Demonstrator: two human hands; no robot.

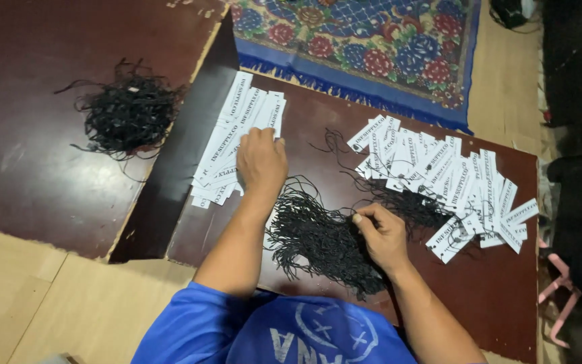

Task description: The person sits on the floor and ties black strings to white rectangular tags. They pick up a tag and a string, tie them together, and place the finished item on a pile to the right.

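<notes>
My left hand [261,162] rests palm down on a stack of long white paper tags [237,128] lying on the dark brown board [318,121]. My right hand [380,232] pinches black strings at the edge of a loose bundle of black cords [318,239] in front of me. To the right, a spread pile of white tags with black strings attached [453,182] fans across the board.
A second tangle of black cords [128,111] lies on a separate dark board [28,155] at the left. A floral blue rug [372,40] lies beyond. The floor is light wood [69,303]. Dark objects and a pink frame [560,290] sit at the right edge.
</notes>
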